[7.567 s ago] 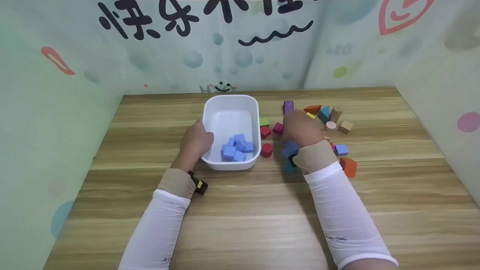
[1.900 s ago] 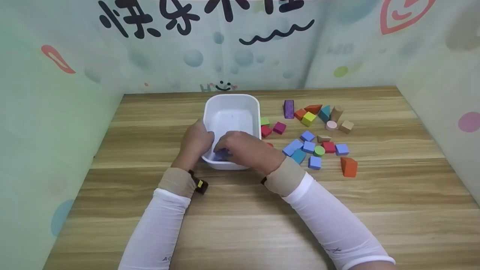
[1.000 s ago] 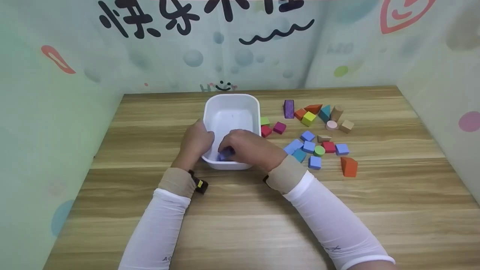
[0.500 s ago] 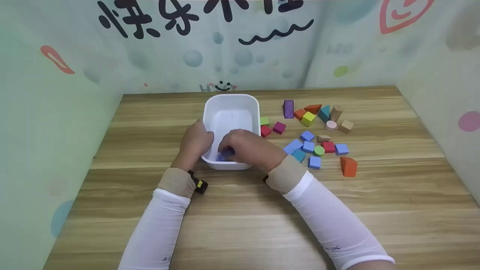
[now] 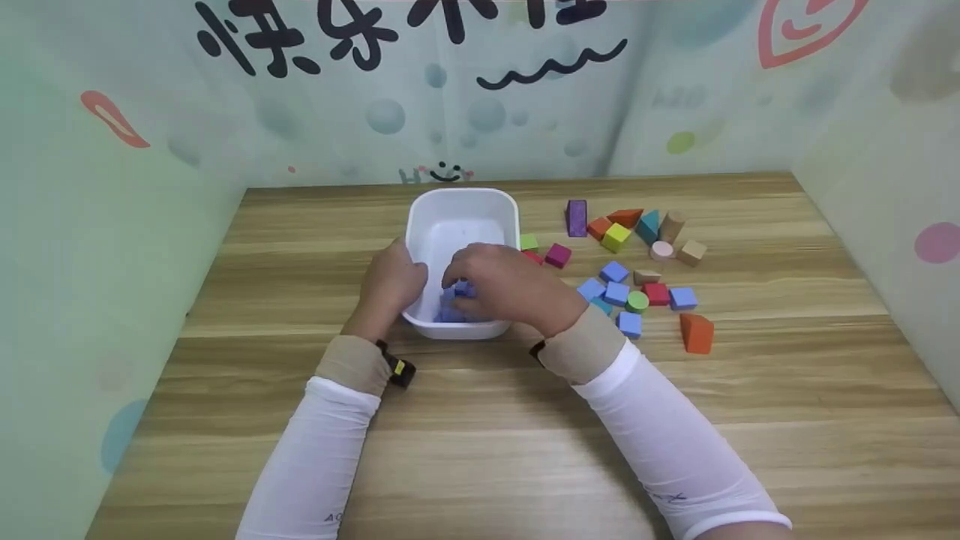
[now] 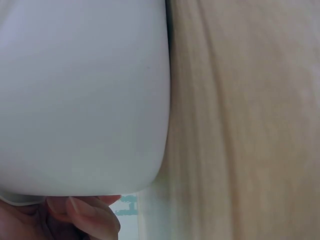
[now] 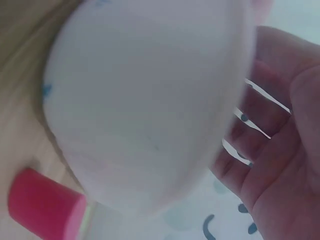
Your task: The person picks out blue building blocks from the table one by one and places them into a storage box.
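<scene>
A white plastic bin stands on the table with blue blocks in its near end. My left hand grips the bin's left rim; in the left wrist view its fingertips curl at the edge of the bin wall. Over the bin's right rim reaches my right hand, thumb and fingers parted above the blue blocks. The right wrist view shows its palm bare and fingers stretched apart, their tips hidden behind the bin wall.
Right of the bin lie loose wooden blocks: several blue cubes, a green cylinder, an orange block, a yellow cube and a purple block. A red cylinder lies beside the bin.
My right hand has gone from the loose blocks into the bin, and just now has lifted slightly with its fingers spreading. My left hand stays on the rim.
</scene>
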Motion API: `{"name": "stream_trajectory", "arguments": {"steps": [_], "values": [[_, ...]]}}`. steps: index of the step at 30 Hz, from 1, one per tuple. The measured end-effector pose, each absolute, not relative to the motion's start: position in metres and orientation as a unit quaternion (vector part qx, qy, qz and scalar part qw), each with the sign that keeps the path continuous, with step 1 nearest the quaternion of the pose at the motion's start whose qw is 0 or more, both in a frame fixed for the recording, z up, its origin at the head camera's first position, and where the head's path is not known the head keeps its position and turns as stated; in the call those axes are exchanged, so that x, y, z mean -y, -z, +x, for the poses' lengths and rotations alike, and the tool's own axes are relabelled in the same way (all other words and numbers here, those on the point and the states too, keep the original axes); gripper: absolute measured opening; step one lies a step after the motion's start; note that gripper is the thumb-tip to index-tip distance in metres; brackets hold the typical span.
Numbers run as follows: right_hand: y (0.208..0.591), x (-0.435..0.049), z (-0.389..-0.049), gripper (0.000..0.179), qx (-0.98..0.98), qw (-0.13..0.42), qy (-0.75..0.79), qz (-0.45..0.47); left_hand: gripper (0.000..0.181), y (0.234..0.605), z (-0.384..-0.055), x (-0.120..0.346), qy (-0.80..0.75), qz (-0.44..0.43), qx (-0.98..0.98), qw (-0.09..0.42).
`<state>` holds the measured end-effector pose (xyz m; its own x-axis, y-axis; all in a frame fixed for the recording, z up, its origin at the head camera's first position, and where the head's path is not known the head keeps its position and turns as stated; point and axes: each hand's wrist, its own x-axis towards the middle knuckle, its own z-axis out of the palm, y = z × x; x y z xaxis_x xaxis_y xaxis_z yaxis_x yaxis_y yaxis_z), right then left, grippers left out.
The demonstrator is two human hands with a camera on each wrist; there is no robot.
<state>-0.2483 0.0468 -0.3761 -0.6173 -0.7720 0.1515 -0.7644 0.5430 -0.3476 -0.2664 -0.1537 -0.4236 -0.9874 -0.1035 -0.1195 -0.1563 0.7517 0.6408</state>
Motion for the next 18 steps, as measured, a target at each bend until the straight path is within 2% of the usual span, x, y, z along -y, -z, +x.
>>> {"name": "stream_trajectory", "arguments": {"steps": [8,18], "values": [[0.356,-0.066,-0.253,0.028,-0.898,-0.009,0.193,-0.394,0.056,0.423,-0.267,0.153,-0.365,-0.085,-0.925,0.061],[0.335,-0.126,-0.273,0.025,-0.925,-0.056,0.229,-0.298,0.058,0.420,-0.266,0.152,-0.351,-0.091,-0.929,0.071]]}}
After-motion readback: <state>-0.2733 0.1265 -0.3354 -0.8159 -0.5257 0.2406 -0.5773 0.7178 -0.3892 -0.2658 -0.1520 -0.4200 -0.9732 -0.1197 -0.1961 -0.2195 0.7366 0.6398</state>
